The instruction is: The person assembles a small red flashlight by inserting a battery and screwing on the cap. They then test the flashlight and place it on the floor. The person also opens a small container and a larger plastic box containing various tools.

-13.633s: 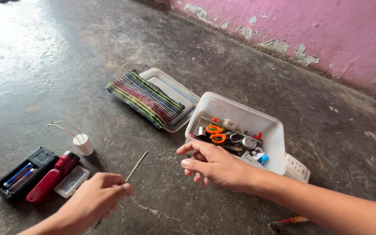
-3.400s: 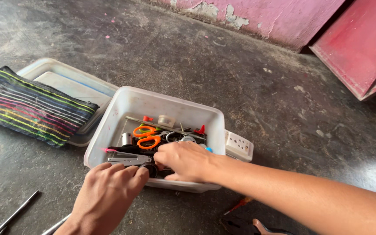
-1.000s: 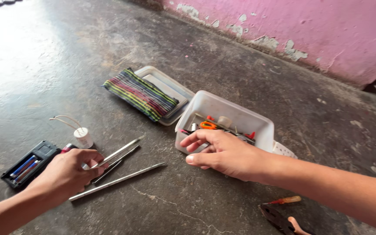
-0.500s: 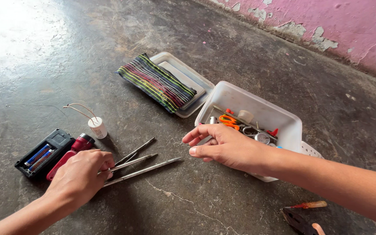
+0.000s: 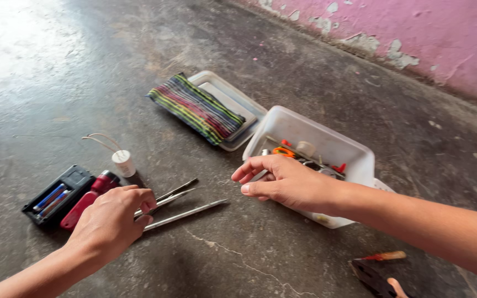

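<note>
My left hand (image 5: 111, 221) is low over the floor, its fingers curled on the near ends of three thin metal rods (image 5: 186, 211) that lie side by side pointing up-right. My right hand (image 5: 288, 182) hovers palm down with fingers stretched and nothing in it, just in front of a white plastic tub (image 5: 327, 144). The tub holds orange-handled scissors (image 5: 282, 150) and several small metal parts. Left of my left hand lie a red torch (image 5: 86, 198) and a black battery case (image 5: 56, 196).
A white cylinder with two wires (image 5: 123, 163) stands behind the torch. A striped zip pouch (image 5: 194, 107) rests on a white lid (image 5: 238, 105) left of the tub. Pliers (image 5: 371, 276) and an orange-handled screwdriver (image 5: 382, 256) lie at bottom right. A pink wall (image 5: 415, 27) runs behind.
The rods went from held above the floor to lying on it, my left hand still at their near ends. My right hand has stayed by the tub; the view shifted slightly.
</note>
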